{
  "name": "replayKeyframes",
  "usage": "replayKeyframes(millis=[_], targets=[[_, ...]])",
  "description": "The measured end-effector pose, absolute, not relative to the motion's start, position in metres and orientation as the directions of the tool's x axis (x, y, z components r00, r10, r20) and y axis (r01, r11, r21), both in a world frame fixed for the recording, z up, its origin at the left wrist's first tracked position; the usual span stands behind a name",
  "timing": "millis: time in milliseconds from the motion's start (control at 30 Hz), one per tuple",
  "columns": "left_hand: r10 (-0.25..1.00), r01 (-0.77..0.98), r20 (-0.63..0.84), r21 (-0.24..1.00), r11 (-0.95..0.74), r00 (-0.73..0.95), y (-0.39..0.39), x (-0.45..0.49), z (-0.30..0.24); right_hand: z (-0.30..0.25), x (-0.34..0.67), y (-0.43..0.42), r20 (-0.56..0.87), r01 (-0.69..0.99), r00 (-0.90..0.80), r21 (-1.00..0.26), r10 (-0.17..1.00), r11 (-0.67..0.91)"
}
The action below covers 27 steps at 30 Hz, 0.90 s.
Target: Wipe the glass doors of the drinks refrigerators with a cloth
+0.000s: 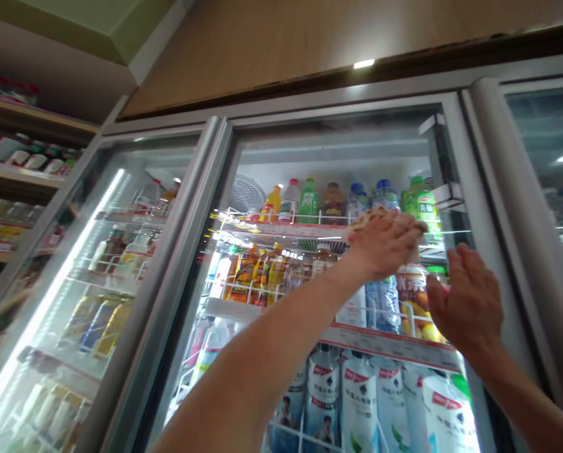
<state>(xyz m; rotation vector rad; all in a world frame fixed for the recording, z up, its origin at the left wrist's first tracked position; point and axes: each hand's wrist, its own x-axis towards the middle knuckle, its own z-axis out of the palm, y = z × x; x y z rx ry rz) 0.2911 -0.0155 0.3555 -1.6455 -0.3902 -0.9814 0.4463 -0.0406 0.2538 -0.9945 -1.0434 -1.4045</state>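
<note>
One patterned cloth [372, 217] beneath left hand [389, 242], fingers laid flat; right hand [467, 302] open, thumb apart; glass cooler door [477, 189] behind both, white-labelled bottles [359, 393] below left.

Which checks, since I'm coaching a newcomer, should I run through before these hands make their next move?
1. Cloth under the left hand: ok, its patterned edge shows past the hand.
2. Middle glass door shut: ok, it looks closed.
3. Right hand spread open: ok, fingers extended.
4. Right hand touching the door: cannot tell, contact is hidden.
5. Top-shelf bottles upright: ok, those visible stand behind the glass.
</note>
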Motion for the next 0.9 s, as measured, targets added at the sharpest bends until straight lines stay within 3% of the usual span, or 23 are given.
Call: replayKeyframes(millis=[67,133,200,267,300,367,467,533,633,733,800,833,900], targets=[[-0.235,0.655,0.723,-0.689,-0.309,0.65,-0.017,0.285,0.363,0.253,0.445,-0.042,0.963,0.998,-0.063,0.062,-0.264,-0.012],[-0.179,0.732,0.798,-0.6,-0.322,0.575,-0.013,0.244,0.385,0.253,0.443,-0.045,0.97,0.999,-0.036,0.038,-0.241,0.0],[-0.113,0.876,0.942,-0.336,-0.347,0.317,-0.006,0.195,0.41,0.253,0.44,-0.046,0.975,1.0,-0.01,0.01,-0.222,-0.005],[-0.088,0.927,0.996,-0.034,-0.374,0.0,0.003,0.168,0.422,0.254,0.437,-0.048,0.979,1.0,0.009,-0.01,-0.204,-0.004],[-0.088,0.919,0.996,-0.005,-0.394,-0.032,0.007,0.168,0.421,0.254,0.436,-0.049,0.98,1.0,0.019,-0.019,-0.199,0.002],[-0.116,0.889,0.991,-0.114,-0.443,0.069,0.009,0.193,0.401,0.255,0.434,-0.05,0.981,0.999,0.039,-0.036,-0.19,0.02],[-0.205,0.708,0.866,-0.493,-0.505,0.457,-0.004,0.249,0.354,0.257,0.433,-0.052,0.981,0.997,0.067,-0.057,-0.18,0.057],[-0.23,0.565,0.75,-0.631,-0.532,0.62,-0.014,0.262,0.337,0.258,0.433,-0.053,0.984,0.994,0.082,-0.07,-0.157,0.084],[-0.195,0.58,0.783,-0.58,-0.572,0.591,-0.014,0.223,0.352,0.259,0.431,-0.057,0.99,0.989,0.111,-0.1,-0.093,0.11],[-0.184,0.72,0.954,-0.298,-0.626,0.235,-0.002,0.17,0.381,0.26,0.428,-0.059,0.99,0.985,0.138,-0.135,-0.021,0.111],[-0.17,0.733,0.983,-0.166,-0.66,0.07,0.001,0.164,0.38,0.26,0.427,-0.061,0.988,0.984,0.156,-0.157,0.015,0.089],[-0.156,0.716,0.985,-0.163,-0.679,0.077,0.0,0.173,0.37,0.259,0.426,-0.062,0.986,0.984,0.164,-0.166,0.03,0.071],[-0.132,0.634,0.953,-0.282,-0.72,0.273,-0.008,0.206,0.334,0.254,0.426,-0.065,0.984,0.985,0.17,-0.172,0.06,0.027]])
